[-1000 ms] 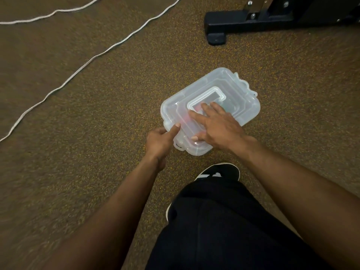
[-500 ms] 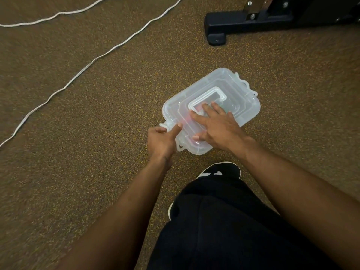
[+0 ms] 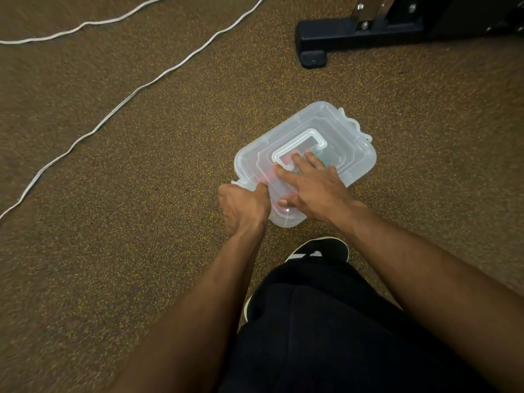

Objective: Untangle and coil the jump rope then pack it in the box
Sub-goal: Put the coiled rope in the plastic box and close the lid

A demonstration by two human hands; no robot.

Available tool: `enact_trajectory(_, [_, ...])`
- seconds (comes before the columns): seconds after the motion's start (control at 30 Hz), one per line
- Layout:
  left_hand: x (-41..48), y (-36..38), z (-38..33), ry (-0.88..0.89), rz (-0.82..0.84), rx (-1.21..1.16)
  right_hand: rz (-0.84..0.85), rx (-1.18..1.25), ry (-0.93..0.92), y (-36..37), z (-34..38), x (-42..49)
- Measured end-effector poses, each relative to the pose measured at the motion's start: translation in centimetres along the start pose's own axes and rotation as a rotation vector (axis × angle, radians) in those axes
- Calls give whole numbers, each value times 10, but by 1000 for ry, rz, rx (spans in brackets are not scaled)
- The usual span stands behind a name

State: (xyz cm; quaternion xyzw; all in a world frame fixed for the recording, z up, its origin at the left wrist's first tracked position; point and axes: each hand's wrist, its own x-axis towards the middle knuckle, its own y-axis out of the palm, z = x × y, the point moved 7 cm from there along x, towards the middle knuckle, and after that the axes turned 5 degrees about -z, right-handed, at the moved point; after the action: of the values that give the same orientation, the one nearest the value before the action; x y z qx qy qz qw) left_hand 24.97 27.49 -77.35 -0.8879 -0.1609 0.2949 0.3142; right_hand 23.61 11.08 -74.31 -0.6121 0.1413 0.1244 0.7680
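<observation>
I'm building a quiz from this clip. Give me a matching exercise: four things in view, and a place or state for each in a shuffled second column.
Column one:
1. right hand
2. left hand
3. white rope
4. shoe

Column two:
A. stretched out on the carpet, far from the box
B. flat on the lid of the clear box
C. closed at the box's near-left corner
D. on the carpet just below the box

Pairs: 1-B, 2-C, 3-A, 4-D

Dim, warm light; carpet (image 3: pixel 113 251) blurs toward edges; small glare on box (image 3: pixel 348 154).
</observation>
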Motion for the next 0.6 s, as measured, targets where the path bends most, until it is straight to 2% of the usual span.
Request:
enact_trajectory(0.17, [-6, -7, -13, 10, -5, 67, 8, -4, 6, -2, 0, -1])
enact_trajectory(0.27, [-13, -4, -29, 159, 69, 214, 11, -2, 3, -2, 2, -1])
enact_trajectory(0.43, [-22, -8, -29, 281, 70, 296, 0, -6, -16, -3, 2, -3])
enact_trajectory(0.6, [-20, -14, -49, 490, 54, 586, 67, 31, -15, -8, 1, -1])
